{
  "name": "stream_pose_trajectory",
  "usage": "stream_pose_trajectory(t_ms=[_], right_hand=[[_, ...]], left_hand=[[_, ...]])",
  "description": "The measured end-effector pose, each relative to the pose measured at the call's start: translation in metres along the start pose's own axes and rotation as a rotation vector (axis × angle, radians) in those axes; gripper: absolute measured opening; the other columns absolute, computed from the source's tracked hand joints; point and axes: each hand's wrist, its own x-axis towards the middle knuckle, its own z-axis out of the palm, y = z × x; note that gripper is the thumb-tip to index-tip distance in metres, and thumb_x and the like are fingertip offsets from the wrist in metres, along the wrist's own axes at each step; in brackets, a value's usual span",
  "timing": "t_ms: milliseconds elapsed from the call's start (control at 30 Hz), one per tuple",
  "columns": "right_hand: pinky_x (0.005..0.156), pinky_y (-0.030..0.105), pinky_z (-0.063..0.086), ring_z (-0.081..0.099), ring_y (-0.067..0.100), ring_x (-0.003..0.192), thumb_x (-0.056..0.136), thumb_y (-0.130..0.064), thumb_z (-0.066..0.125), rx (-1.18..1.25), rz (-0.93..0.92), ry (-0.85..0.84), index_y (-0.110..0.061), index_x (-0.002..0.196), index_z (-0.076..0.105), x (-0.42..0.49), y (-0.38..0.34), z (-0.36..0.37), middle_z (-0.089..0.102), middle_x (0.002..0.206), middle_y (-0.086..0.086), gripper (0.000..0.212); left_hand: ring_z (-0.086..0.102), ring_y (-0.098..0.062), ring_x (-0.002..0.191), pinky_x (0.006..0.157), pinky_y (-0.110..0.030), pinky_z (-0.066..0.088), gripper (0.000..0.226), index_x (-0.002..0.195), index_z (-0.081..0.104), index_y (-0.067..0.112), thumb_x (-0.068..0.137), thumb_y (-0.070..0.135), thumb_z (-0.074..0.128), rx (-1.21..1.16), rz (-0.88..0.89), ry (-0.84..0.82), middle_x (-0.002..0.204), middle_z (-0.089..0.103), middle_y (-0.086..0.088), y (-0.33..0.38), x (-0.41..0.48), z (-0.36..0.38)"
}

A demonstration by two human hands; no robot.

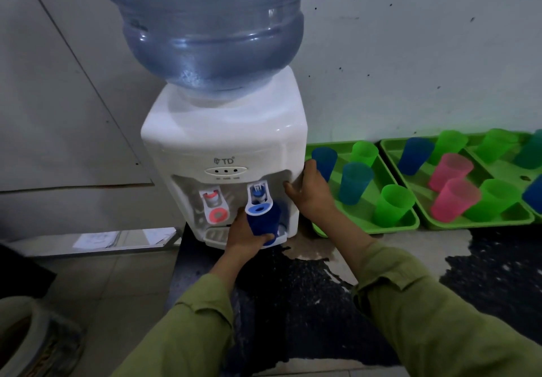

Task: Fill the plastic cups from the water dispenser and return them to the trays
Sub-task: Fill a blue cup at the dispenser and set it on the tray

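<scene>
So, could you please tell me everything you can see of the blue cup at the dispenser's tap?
The dark blue plastic cup is a plain tapered tumbler. The left hand grips its side, holding it near upright above the drip tray, under the blue tap of the water dispenser, with its rim against the blue lever paddle. Any water inside cannot be seen.

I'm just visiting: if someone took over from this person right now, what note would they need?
Left hand grips a blue cup under the blue tap of the dispenser.
Right hand rests on the dispenser's right corner, holding nothing.
Other cups stand in the green trays to the right; whether any is full cannot be seen.
To do: finish this fill, return the cup to a tray, check the rest.
</scene>
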Motion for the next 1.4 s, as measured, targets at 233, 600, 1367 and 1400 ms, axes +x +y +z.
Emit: stream_pose_trajectory(t_ms=[233,600,1367,1400], right_hand=[[0.072,0.045,0.046,0.056,0.038,0.094,0.086,-0.02,0.063,0.034,-0.009,0.013,0.004,0.11,0.037,0.001,0.001,0.002,0.055,0.107,0.023,0.043],[0.068,0.042,0.044,0.055,0.035,0.085,0.085,-0.018,0.064,0.099,0.031,0.053,0.001,0.106,0.037,0.0,0.003,0.009,0.055,0.098,0.019,0.039],[0.071,0.026,0.032,0.045,0.02,0.085,0.084,-0.023,0.067,0.149,0.052,0.205,-0.001,0.107,0.046,-0.025,0.03,0.04,0.047,0.095,0.008,0.038],[0.071,0.025,0.032,0.043,0.017,0.083,0.083,-0.021,0.068,0.152,0.058,0.231,-0.002,0.102,0.046,-0.035,0.036,0.049,0.044,0.092,0.006,0.035]], left_hand=[[0.052,-0.025,0.12,0.098,-0.032,0.044,0.076,0.128,0.043,0.014,0.063,0.016,0.083,0.01,-0.044,-0.003,0.133,0.054,-0.007,0.004,0.0,0.001],[0.057,-0.023,0.112,0.084,-0.024,0.043,0.073,0.123,0.048,0.014,0.058,0.018,0.083,0.009,-0.077,-0.011,0.126,0.059,-0.006,0.001,0.005,0.005],[0.051,-0.015,0.11,0.091,-0.027,0.043,0.076,0.126,0.041,0.012,0.062,0.006,0.082,-0.139,0.014,-0.025,0.122,0.053,-0.001,0.0,-0.013,-0.01],[0.051,-0.014,0.108,0.091,-0.024,0.042,0.072,0.125,0.042,0.01,0.064,0.005,0.081,-0.133,0.037,-0.014,0.119,0.053,-0.001,-0.001,-0.016,-0.014]])
